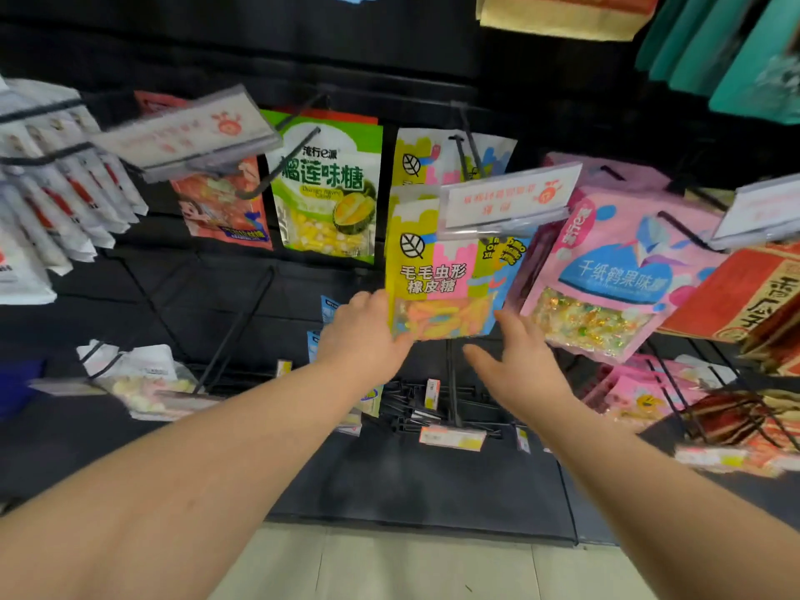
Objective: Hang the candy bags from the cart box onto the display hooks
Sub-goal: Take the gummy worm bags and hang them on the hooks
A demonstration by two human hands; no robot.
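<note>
Head view: a yellow, pink and blue plastic gummy candy bag (437, 270) hangs from a black wire display hook (461, 160), beside a pink candy bag (614, 270). The left hand (363, 335) has its grip curled around the gummy bag's lower left corner. The right hand (519, 365) hovers just beside the lower right corner, grip open, fingers spread, holding nothing.

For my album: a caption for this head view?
Stocking candy: the left hand holds a yellow bag by its corner, right hand open beside it.
</note>
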